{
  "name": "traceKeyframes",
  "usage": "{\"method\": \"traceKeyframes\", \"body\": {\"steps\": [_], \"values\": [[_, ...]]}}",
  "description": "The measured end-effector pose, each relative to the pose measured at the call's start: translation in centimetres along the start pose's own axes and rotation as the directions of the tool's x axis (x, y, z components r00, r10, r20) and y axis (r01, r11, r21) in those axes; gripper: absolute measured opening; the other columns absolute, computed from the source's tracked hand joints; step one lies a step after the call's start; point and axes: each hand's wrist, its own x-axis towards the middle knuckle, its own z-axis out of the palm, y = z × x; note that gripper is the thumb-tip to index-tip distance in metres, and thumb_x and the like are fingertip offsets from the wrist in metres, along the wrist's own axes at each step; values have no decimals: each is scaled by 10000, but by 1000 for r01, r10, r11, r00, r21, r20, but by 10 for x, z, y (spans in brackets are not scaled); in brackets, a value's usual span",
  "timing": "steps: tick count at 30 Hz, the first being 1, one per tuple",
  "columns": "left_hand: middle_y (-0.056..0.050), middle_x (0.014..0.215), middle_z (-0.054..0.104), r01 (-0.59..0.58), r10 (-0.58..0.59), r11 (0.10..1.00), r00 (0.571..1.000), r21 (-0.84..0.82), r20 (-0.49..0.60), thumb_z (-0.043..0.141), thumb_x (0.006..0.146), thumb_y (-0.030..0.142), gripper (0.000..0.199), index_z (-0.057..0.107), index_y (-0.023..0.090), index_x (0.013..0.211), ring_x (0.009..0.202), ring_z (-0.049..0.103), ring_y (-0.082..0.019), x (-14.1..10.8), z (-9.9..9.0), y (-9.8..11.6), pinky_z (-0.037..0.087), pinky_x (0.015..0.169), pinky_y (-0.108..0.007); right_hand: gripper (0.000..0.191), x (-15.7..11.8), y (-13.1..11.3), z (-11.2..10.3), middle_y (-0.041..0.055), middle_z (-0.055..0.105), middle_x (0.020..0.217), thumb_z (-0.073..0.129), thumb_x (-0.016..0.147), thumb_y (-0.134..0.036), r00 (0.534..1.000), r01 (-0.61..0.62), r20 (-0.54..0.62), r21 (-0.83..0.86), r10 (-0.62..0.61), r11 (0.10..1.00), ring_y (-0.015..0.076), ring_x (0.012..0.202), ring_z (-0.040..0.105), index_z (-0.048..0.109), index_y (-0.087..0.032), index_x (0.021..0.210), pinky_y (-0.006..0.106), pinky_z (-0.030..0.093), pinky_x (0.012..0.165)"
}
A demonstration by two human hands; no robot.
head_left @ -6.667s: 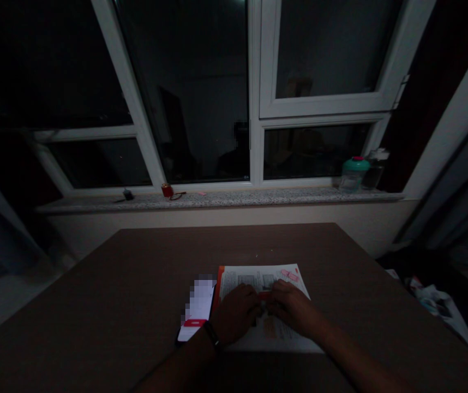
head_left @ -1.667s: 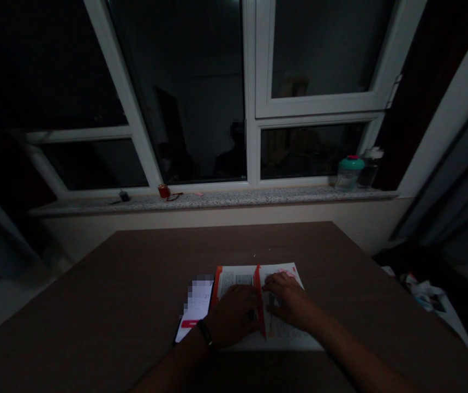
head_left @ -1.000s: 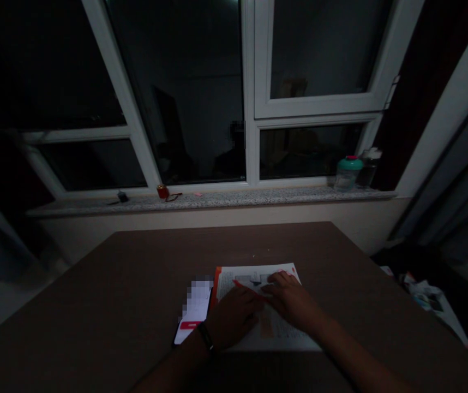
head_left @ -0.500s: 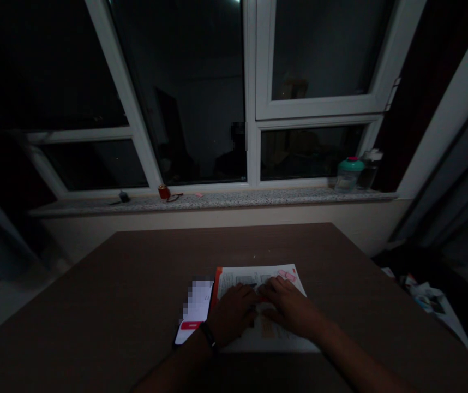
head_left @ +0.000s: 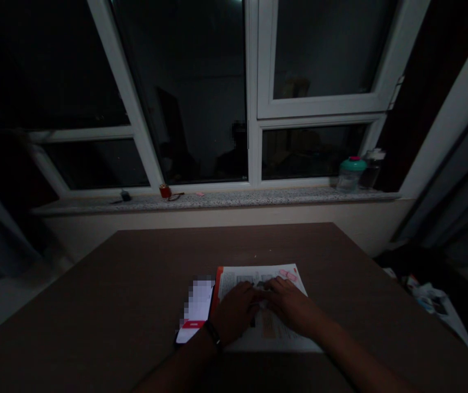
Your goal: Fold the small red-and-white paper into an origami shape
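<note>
An open-faced printed book [head_left: 281, 345] with an orange-red left edge lies on the brown table [head_left: 156, 256]. Over its middle, my left hand [head_left: 236, 311] and my right hand [head_left: 293, 305] meet with fingers curled and tips together. Something small and pale shows between the fingers, too dim and covered to name. A dark band circles my left wrist. Left of the book, close to my left forearm, a phone [head_left: 201, 300] with a lit screen lies flat. Near the book's top right corner is a pink shape [head_left: 288, 275], printed or lying there; I cannot tell which.
Behind the table runs a speckled stone windowsill [head_left: 234, 201]. On it stand a small dark bottle [head_left: 125, 195], a red jar [head_left: 165, 191], a teal-lidded cup [head_left: 352, 173] and a clear bottle [head_left: 372, 168]. Papers or bags [head_left: 434, 300] lie beyond the table's right edge.
My fingers have drawn closer together over the book, the right thumb shifting up toward the left hand. The view has moved slightly; phone and book stay where they were.
</note>
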Motion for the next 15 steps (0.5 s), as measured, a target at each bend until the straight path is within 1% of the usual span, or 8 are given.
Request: {"method": "traceKeyframes", "body": {"steps": [4, 10, 15], "values": [[-45, 1100, 522, 32, -32, 999, 999, 31, -3, 504, 970, 149, 164, 556, 210, 1113, 999, 517, -207, 0, 0, 3, 436, 876, -318, 236, 1, 0, 1, 80, 611, 1116, 496, 948, -152, 1000, -8, 9, -24, 8, 1000, 253, 1033, 540, 636, -218, 1125, 403, 414, 911], [-49, 1091, 519, 49, -50, 995, 999, 82, 6, 456, 1016, 194, 144, 588, 201, 1072, 954, 532, -193, 3, 1, 4, 440, 839, -302, 190, 1, 0, 0, 83, 625, 1087, 548, 939, -247, 1000, -16, -8, 17, 16, 1000, 256, 1040, 555, 634, -210, 1105, 404, 392, 932], [-55, 1059, 559, 47, -51, 988, 998, 147, 23, 470, 1011, 182, 138, 607, 175, 1022, 971, 534, -209, 6, 3, 2, 434, 846, -318, 116, 4, -1, 3, 71, 635, 983, 538, 941, -201, 999, -49, -15, 22, 49, 999, 236, 964, 574, 649, -192, 973, 371, 405, 868]]}}
